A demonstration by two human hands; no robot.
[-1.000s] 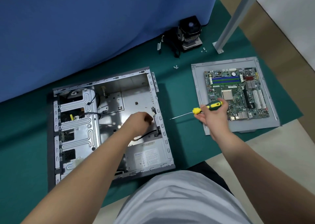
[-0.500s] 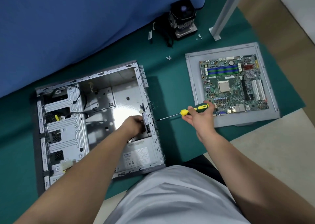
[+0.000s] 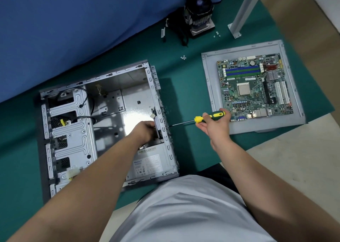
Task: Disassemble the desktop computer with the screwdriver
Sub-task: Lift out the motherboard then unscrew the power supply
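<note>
The open grey computer case [image 3: 70, 131] lies on its side on the green mat, with a power supply [image 3: 149, 164] in its near right corner. My left hand [image 3: 145, 131] reaches inside and grips a part against the case's rear wall [image 3: 161, 113]. My right hand [image 3: 215, 125] holds the yellow-and-green screwdriver [image 3: 209, 117] level. Its shaft points left and its tip meets the outside of that rear wall, opposite my left hand. What the left fingers grip is mostly hidden.
The removed motherboard [image 3: 255, 89] lies on a grey panel [image 3: 207, 87] to the right. A CPU cooler with fan [image 3: 199, 11] and loose screws [image 3: 183, 57] lie at the back, near a metal post [image 3: 242, 10]. A blue cloth [image 3: 82, 21] hangs behind the case.
My right hand brought the screwdriver left until its tip reached the case's rear wall. My left hand shifted right inside the case to that wall.
</note>
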